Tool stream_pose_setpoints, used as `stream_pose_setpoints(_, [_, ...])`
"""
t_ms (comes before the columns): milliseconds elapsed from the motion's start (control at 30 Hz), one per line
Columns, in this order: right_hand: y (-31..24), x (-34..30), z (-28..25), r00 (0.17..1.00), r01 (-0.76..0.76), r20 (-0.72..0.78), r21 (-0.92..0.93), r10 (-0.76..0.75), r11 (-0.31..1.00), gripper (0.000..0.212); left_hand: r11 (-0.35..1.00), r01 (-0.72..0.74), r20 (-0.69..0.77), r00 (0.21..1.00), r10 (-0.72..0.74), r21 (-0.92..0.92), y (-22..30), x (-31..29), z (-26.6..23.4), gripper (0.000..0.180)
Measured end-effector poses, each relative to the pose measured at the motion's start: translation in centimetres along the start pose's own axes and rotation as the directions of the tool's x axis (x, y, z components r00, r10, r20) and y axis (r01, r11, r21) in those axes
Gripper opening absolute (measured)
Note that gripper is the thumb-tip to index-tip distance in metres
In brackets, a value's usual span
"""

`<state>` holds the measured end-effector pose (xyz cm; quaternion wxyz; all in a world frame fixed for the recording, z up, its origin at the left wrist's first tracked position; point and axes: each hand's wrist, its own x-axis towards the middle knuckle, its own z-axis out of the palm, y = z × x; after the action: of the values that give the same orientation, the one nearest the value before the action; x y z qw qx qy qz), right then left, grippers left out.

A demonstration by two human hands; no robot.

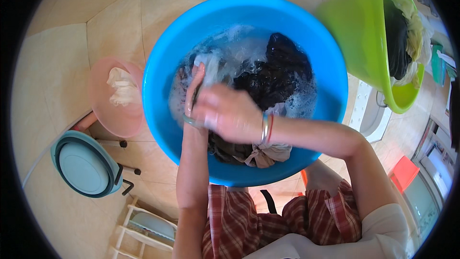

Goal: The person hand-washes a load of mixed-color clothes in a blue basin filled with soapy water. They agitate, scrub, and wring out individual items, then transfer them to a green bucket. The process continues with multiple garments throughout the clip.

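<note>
A large blue basin (326,93) holds sudsy water and soaking laundry. My left hand (194,88) is over the basin's left half, its fingers at a wet white cloth (209,63), gripping it as far as I can see. My right hand (230,114) crosses over the left one near its wrist and palm. Motion smears its fingers, so what they hold is unclear. Dark wet clothing (280,69) is heaped to the right of the hands. Below them, a beige garment (270,155) sticks out of the water near the basin's front.
At the far right, a lime-green bucket (352,29) stands filled with dark and pale clothes. A pink basin (103,98) with a cream cloth sits left. Nearer are a grey-green folding basin (81,168) and a white rack (127,225). A red stool (404,172) is at right.
</note>
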<state>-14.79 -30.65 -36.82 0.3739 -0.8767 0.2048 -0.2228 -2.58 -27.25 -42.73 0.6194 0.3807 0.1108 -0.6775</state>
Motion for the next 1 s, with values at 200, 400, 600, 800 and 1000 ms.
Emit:
stream_pose_setpoints(200, [-5.2, 0.9, 2.2, 0.98, 0.201, -0.018, 0.011, -0.2, 0.98, 0.014, 0.998, -0.051, -0.144, 0.988, 0.056, 0.04, 1.7, -0.5, -2.5, 0.067])
stream_pose_setpoints(400, [-1.8, 2.5, 2.1, 0.962, 0.192, -0.193, -0.015, -0.191, 0.981, 0.016, 0.942, 0.182, 0.199, 0.971, -0.129, -0.281, 1.7, -1.1, -1.0, 0.056])
stream_pose_setpoints(600, [7.9, 4.1, 0.5, 0.958, -0.275, -0.138, -0.187, 0.252, 0.943, 0.012, 0.977, -0.213, -0.305, 0.929, 0.207, 0.015, -1.7, -3.8, 4.0, 0.04])
stream_pose_setpoints(800, [13.6, 1.6, 0.0, 0.777, -0.629, -0.196, -0.225, 0.598, 0.744, 0.032, 0.978, -0.209, -0.259, 0.944, 0.205, 0.012, -1.4, -1.4, 0.0, 0.056])
stream_pose_setpoints(1000, [14.9, -1.4, 0.2, 0.959, -0.177, 0.101, -0.511, 0.264, 0.841, 0.036, 0.99, -0.134, -0.219, 0.965, 0.141, 0.047, -0.1, -0.8, -1.8, 0.07])
